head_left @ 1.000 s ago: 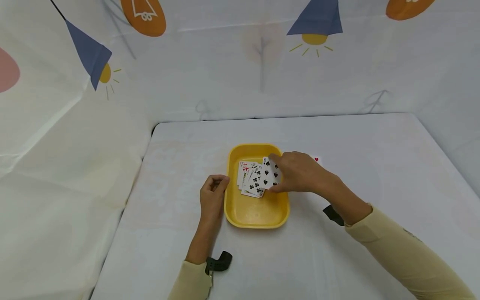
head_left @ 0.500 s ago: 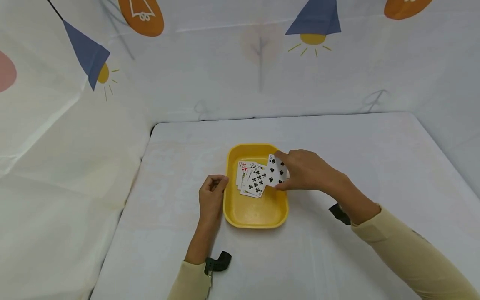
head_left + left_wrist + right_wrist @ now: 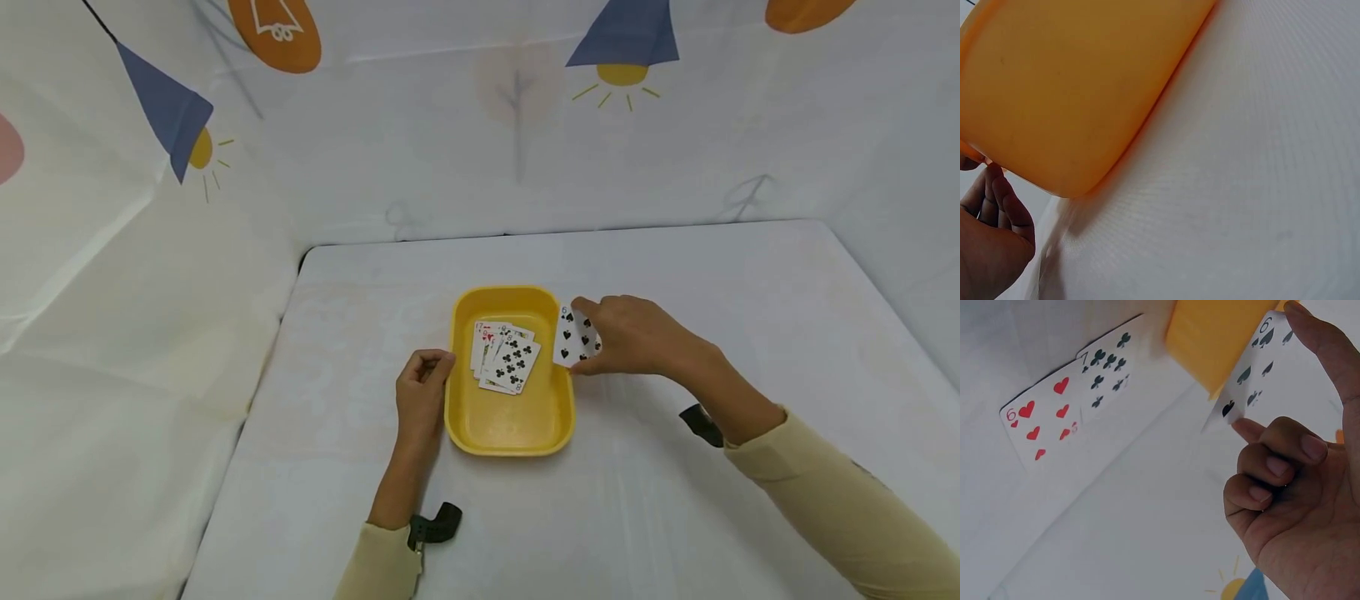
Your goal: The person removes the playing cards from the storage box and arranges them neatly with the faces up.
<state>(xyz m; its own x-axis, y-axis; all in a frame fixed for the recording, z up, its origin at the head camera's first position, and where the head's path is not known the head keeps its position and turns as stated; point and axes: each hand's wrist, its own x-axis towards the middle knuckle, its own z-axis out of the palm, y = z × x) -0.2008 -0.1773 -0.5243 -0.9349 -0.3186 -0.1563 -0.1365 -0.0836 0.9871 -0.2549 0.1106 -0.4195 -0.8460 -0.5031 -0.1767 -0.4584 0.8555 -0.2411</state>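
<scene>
My right hand [image 3: 637, 333] pinches a six of spades playing card [image 3: 567, 340] between thumb and finger, over the right rim of a yellow tray [image 3: 510, 429]. In the right wrist view the card [image 3: 1244, 375] is held by its opposite edges while the other fingers curl into the palm. At the tray's left side, my left hand [image 3: 422, 396] pinches the rim, as the left wrist view of the hand [image 3: 994, 231] also shows. Inside the tray lies an overlapping pile of playing cards [image 3: 516, 362], face up, an eight of clubs on top.
A six of hearts [image 3: 1038, 422] and a seven of clubs [image 3: 1107, 369] lie overlapping on the white table beside the tray; my right hand hides them in the head view. White cloth walls [image 3: 420, 125] with printed lamps rise behind and to the left.
My right hand has moved right with the six of spades, from above the pile to the tray's right rim, uncovering more of the eight of clubs. The left hand stays on the rim.
</scene>
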